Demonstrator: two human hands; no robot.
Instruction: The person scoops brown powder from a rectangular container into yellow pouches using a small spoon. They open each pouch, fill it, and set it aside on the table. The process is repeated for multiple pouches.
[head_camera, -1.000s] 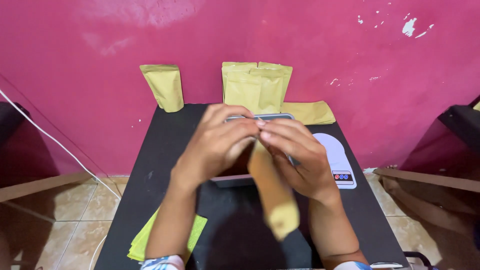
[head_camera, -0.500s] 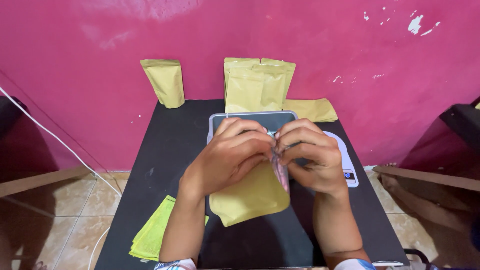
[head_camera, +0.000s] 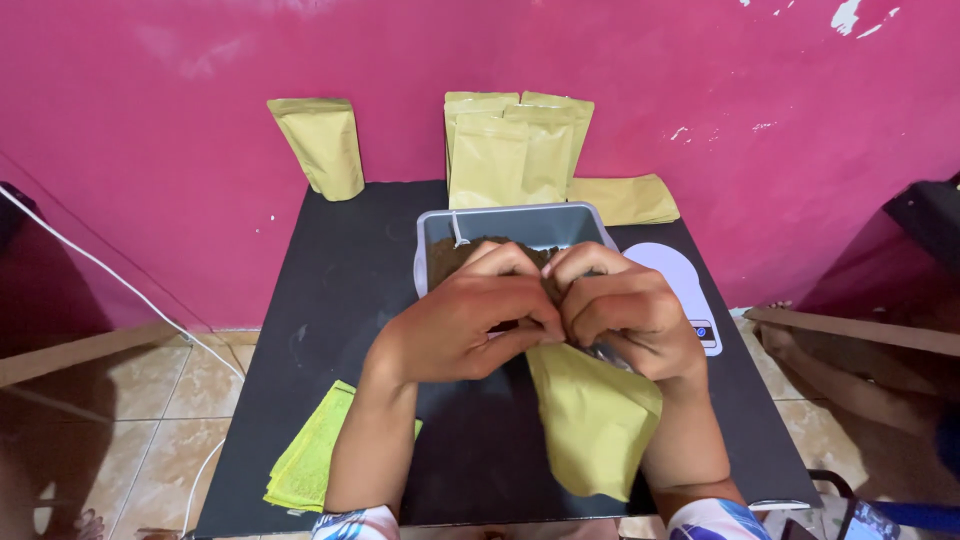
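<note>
Both of my hands grip the top of a yellow-green pouch (head_camera: 595, 420) that hangs down over the black table (head_camera: 330, 290). My left hand (head_camera: 470, 315) and my right hand (head_camera: 625, 310) meet knuckle to knuckle at the pouch's mouth, fingers curled tight. Just behind them sits a grey tub (head_camera: 500, 228) with dark brown powder (head_camera: 450, 258) and a white scoop handle (head_camera: 458, 232) in it. The pouch's opening is hidden by my fingers.
A white kitchen scale (head_camera: 690, 285) lies right of the tub. Filled pouches stand against the pink wall: one at the left (head_camera: 320, 148), a few at the centre (head_camera: 515, 150), one flat (head_camera: 625, 198). A stack of flat pouches (head_camera: 310, 465) lies at the table's front left.
The pouch has swung from tilted toward me to hanging at the lower right. My hands have stayed together at its top, in front of the tub.
</note>
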